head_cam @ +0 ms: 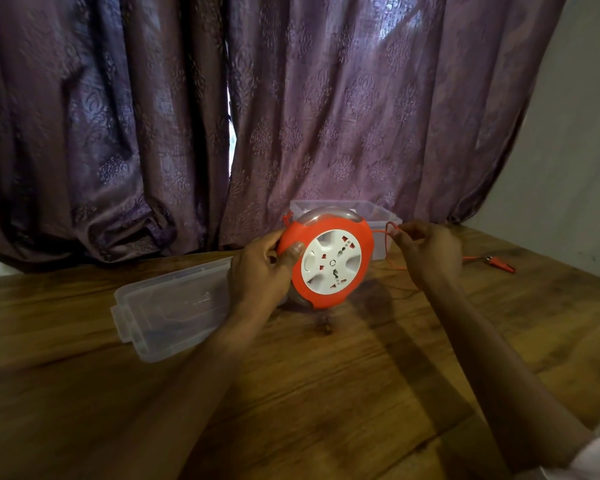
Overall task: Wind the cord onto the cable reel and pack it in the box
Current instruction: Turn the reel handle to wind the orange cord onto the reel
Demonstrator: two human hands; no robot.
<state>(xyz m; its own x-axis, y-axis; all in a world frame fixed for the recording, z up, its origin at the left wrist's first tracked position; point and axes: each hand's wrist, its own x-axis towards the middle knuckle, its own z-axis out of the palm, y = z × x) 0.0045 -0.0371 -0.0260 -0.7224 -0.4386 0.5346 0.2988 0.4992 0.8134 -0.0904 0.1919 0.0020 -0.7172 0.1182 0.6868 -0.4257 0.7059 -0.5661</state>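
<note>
Left hand [260, 268] gripping orange reel [326, 259] upright mid-frame, right hand [426, 251] pinching thin cord [381, 231] beside it. Clear box [378, 211] right behind, lid [174, 306] lying lower left on table [326, 375].

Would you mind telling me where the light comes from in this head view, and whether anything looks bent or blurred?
Head view: daylight glows through the curtain behind, so the cable reel and forearms throw shadows toward the camera on the table; wide-angle bending shows at the edges; the plug looks soft.
</note>
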